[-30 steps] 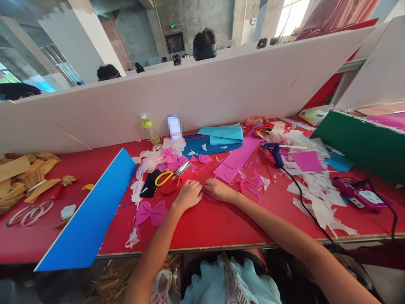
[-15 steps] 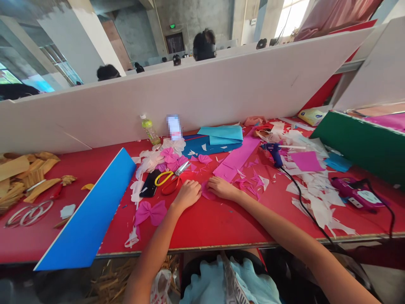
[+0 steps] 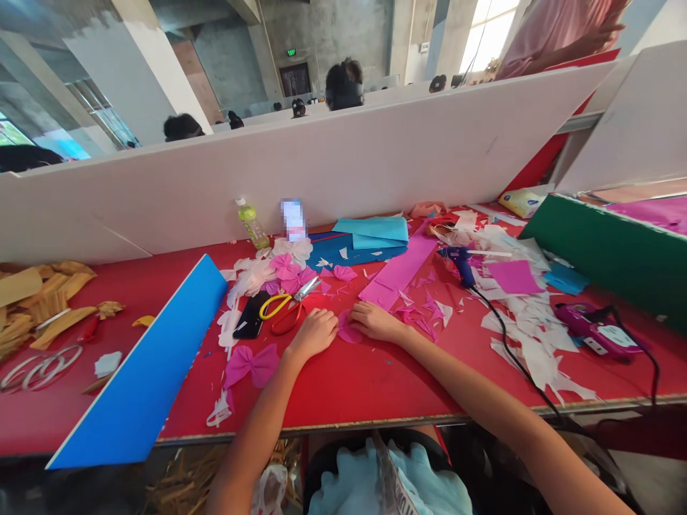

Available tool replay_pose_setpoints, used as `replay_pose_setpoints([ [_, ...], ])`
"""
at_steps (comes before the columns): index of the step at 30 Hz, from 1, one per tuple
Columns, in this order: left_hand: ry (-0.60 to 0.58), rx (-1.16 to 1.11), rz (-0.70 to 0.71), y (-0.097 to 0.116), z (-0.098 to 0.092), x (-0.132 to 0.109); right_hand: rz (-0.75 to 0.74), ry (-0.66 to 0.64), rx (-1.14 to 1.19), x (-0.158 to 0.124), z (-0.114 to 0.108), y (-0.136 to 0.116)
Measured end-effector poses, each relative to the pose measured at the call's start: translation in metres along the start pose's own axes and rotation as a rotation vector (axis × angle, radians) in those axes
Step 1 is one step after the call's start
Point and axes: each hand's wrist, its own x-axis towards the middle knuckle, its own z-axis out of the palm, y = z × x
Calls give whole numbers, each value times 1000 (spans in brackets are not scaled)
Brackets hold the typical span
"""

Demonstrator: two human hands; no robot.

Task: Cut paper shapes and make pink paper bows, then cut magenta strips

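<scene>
On the red table (image 3: 354, 379) my left hand (image 3: 314, 332) and my right hand (image 3: 376, 320) lie close together, both curled with fingers pinching a small pink paper piece (image 3: 348, 333) between them. Yellow-and-red handled scissors (image 3: 284, 306) lie just beyond my left hand, next to a black phone (image 3: 249, 315). A finished pink paper bow (image 3: 250, 363) lies to the left of my left forearm. More pink and white paper bows (image 3: 279, 268) are heaped behind the scissors.
A long blue board (image 3: 144, 365) slants across the left front. A pink paper strip (image 3: 400, 270), blue sheets (image 3: 370, 236), a blue glue gun (image 3: 460, 259) with black cord, a pink glue gun (image 3: 590, 325), white scraps, a green bottle (image 3: 252, 223), straw pieces (image 3: 48, 300), a white partition (image 3: 322, 172).
The view shifted slightly. My hands stayed together at the same spot; the pink piece between them shows a little more than one second ago.
</scene>
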Motion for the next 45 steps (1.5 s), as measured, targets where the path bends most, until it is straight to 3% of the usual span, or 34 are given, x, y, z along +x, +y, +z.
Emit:
replay_pose_setpoints([
  [14,-6,0,2,1,-1,0,17,43,28,2,10,2],
  [30,-8,-25,-12,0,-2,-1,50,83,191,4,8,2],
  [45,-12,-4,-25,2,-4,0,29,71,95,-1,8,11],
])
